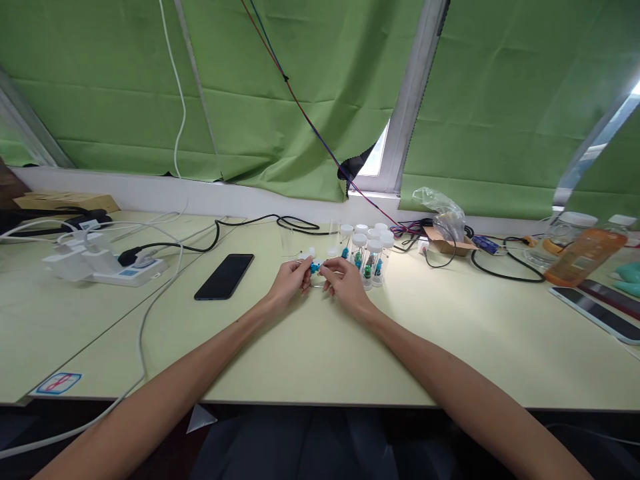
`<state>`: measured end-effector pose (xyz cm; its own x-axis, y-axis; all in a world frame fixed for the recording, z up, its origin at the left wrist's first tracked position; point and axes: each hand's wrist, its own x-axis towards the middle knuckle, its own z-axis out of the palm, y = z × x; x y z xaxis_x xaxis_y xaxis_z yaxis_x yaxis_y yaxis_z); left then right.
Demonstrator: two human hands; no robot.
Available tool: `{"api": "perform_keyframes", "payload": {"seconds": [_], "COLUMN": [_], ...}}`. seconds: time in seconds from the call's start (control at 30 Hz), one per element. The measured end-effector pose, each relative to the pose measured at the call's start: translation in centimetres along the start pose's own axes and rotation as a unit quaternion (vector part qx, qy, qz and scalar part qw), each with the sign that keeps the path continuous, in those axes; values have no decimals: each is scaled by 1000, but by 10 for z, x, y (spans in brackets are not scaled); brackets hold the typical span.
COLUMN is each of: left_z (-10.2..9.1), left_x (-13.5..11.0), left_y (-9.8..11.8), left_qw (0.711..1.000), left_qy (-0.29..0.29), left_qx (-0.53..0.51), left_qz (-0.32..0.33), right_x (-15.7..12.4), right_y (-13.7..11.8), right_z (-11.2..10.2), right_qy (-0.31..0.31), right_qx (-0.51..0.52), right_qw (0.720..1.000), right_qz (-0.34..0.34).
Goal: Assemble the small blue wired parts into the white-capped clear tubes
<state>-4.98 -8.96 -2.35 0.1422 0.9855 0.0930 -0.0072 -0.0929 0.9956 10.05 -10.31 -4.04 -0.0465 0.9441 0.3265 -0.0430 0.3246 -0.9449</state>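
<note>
My left hand (290, 283) and my right hand (346, 283) meet over the table, fingertips closed on a small blue piece (315, 267) between them. Its exact kind is too small to make out. A thin, pale rod (317, 287) shows just under it, between my fingers. Close to my right hand stands a cluster of clear tubes with white caps (374, 245), holding small green and blue pieces. Behind the hands are an uncapped clear tube (333, 233) and a small white cap (311, 251).
A black phone (225, 277) lies left of my hands, beyond it a white power strip (131, 272) with plugs and cables. To the right are a small cardboard box (450, 244), a tilted orange bottle (583, 257) and a white-edged phone (597, 313). Green blinds (300, 87) hang behind.
</note>
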Motion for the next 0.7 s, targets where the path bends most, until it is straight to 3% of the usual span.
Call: {"api": "perform_keyframes", "payload": {"seconds": [0.47,0.7], "left_z": [3,1], "left_x": [0,3], "left_y": [-1,-4], "left_qw": [1000,999], "left_qy": [-12,-5], "left_qx": [-23,-46], "left_qz": [4,-6], "right_x": [0,-2], "right_y": [0,-3], "right_z": [2,0], "right_qy": [-12,9], "right_qx": [-6,-25], "right_qw": [1000,1000], "right_qz": [26,-3]}}
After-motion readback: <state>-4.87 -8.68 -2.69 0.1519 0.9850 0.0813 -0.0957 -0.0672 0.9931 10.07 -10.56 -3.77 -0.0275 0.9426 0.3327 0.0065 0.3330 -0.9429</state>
